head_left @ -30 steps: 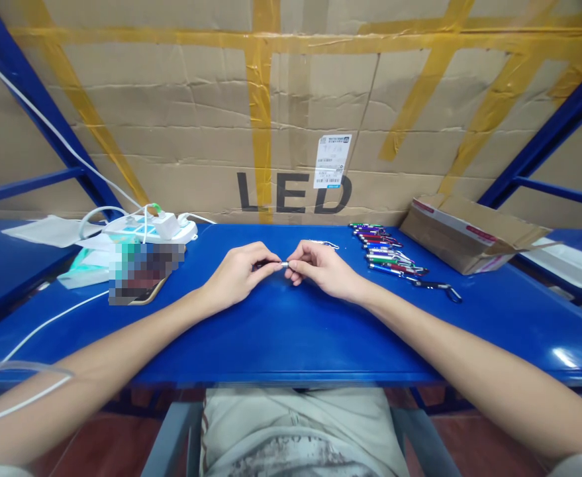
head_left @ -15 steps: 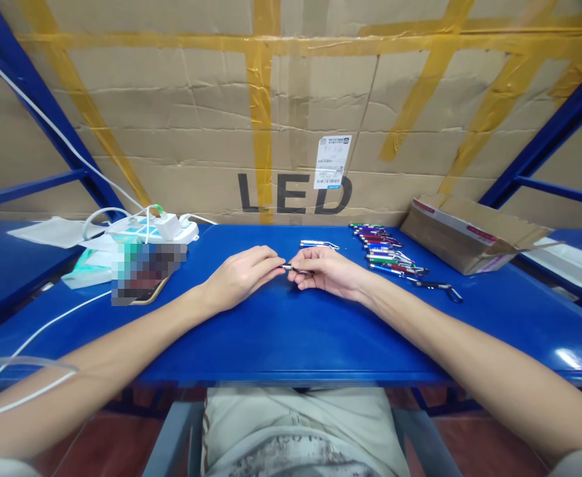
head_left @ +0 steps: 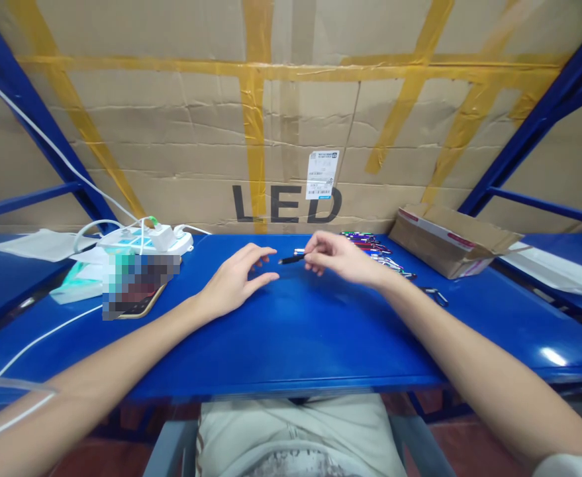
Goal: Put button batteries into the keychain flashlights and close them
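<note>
My right hand (head_left: 334,257) pinches a slim black pen (head_left: 291,260) by its right end, with the other end pointing left above the blue table (head_left: 291,331). Just left of the pen's tip, my left hand (head_left: 241,275) is open, thumb and fingers apart, with nothing in it. Behind the pen, a silvery item (head_left: 299,252) shows in part. Several colourful pens (head_left: 380,255) lie in a row to the right, partly hidden by my right hand. A black carabiner clip (head_left: 441,298) lies at the row's near end.
An open cardboard box (head_left: 434,245) stands at the back right. At the left are a phone (head_left: 149,301), a white power strip (head_left: 174,245) with cables, and a teal-and-white packet (head_left: 79,281). A large carton marked LED (head_left: 181,146) rises behind the table.
My left hand has let go of the pen and opened, moving slightly left. My right hand has lifted away to the right and back with the pen. The view has shifted a little.
</note>
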`<state>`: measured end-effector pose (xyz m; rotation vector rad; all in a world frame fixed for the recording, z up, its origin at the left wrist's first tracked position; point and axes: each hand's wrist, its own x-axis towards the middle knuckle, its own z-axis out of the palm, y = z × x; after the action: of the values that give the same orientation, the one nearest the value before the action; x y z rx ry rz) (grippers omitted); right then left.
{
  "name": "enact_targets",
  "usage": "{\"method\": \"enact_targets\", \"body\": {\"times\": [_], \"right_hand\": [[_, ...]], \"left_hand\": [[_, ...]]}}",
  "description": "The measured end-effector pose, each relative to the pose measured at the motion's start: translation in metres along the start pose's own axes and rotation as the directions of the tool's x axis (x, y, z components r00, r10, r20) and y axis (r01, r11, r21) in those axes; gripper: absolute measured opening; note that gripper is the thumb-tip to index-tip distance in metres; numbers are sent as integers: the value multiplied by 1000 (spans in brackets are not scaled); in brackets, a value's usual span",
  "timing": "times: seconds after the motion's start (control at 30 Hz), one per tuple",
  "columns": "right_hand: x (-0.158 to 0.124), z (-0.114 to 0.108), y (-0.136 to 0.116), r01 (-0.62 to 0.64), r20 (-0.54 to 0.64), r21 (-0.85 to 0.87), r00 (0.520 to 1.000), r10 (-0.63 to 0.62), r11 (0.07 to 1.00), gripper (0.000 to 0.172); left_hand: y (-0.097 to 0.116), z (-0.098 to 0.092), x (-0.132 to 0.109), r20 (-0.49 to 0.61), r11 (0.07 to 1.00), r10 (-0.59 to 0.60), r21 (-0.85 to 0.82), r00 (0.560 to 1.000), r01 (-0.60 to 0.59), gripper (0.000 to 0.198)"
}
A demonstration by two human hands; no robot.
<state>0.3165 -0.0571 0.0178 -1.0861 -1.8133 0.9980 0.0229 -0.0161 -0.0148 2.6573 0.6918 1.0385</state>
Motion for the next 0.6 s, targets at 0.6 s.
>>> {"method": "enact_targets", "body": {"times": [0.6], "right_hand": [[-107,-216,14,-723,-814,-573,555,-171,386,22]], "left_hand": [[-22,-2,-2,76,979,-203,-14,976,205,42]]}}
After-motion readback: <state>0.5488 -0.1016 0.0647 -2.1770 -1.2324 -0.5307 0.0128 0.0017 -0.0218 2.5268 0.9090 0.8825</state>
